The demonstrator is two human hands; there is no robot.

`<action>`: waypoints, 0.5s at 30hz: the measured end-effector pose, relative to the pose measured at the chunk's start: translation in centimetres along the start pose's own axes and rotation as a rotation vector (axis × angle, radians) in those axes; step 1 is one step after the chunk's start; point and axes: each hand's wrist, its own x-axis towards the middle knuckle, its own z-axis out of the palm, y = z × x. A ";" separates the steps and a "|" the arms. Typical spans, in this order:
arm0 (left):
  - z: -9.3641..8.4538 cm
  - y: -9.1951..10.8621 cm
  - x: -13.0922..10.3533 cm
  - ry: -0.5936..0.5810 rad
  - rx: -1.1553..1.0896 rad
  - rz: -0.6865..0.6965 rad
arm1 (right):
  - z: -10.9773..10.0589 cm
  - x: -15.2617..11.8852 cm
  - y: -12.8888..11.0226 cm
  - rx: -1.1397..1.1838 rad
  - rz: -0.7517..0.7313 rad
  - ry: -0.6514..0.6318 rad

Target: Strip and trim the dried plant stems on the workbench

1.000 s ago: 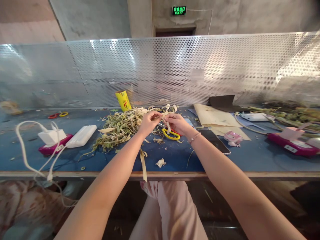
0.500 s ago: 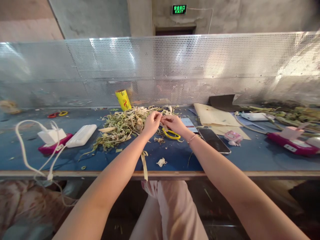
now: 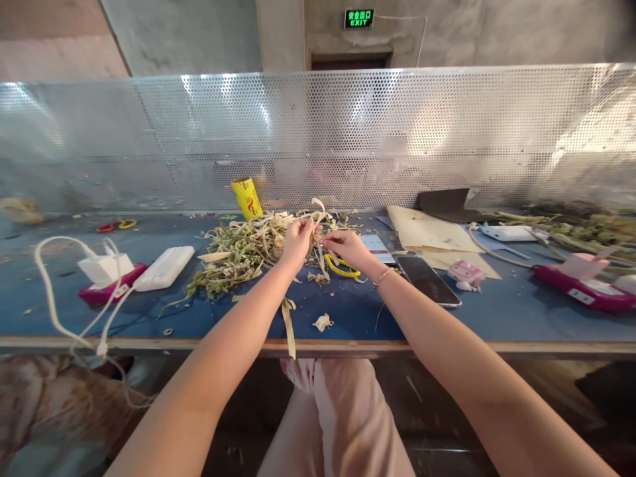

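Note:
Over the right edge of a heap of dried plant strips [image 3: 238, 252], my left hand [image 3: 299, 242] pinches a pale dried strip [image 3: 319, 205] that curls up above the fingertips. My right hand [image 3: 345, 245], with a bracelet at the wrist, is closed close beside it; what its fingertips hold is too small to make out. Yellow-handled scissors [image 3: 342, 266] lie just below my right hand, their blades not clearly visible. A phone with a lit screen [image 3: 376, 248] lies behind that hand.
A yellow tube [image 3: 246, 199] stands behind the heap. Left are a white power bank [image 3: 163, 268], cables and a magenta power strip [image 3: 106, 285]. Right are a dark phone [image 3: 428, 281], a pink case [image 3: 466, 273], and brown paper [image 3: 427, 232]. A perforated metal screen [image 3: 278, 132] borders the table.
My hands have moved slightly apart, my left hand shifting a little left. The pale strip now curls up above the fingers and a length hangs between the hands.

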 end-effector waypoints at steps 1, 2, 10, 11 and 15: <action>-0.1 0.0 0.0 -0.020 -0.011 -0.005 | 0.0 0.0 0.0 0.036 0.022 0.000; -0.2 0.0 0.0 -0.046 -0.015 -0.004 | 0.0 0.0 0.0 0.076 0.046 0.003; -0.3 0.7 -0.7 -0.383 0.214 0.185 | -0.1 0.4 -0.1 0.421 0.190 0.105; -0.2 0.7 -0.9 -0.386 0.249 0.209 | -0.1 0.4 -0.1 0.436 0.182 0.110; 0.1 0.5 -1.1 -0.301 0.382 0.291 | 0.1 0.2 -0.3 0.420 0.152 0.091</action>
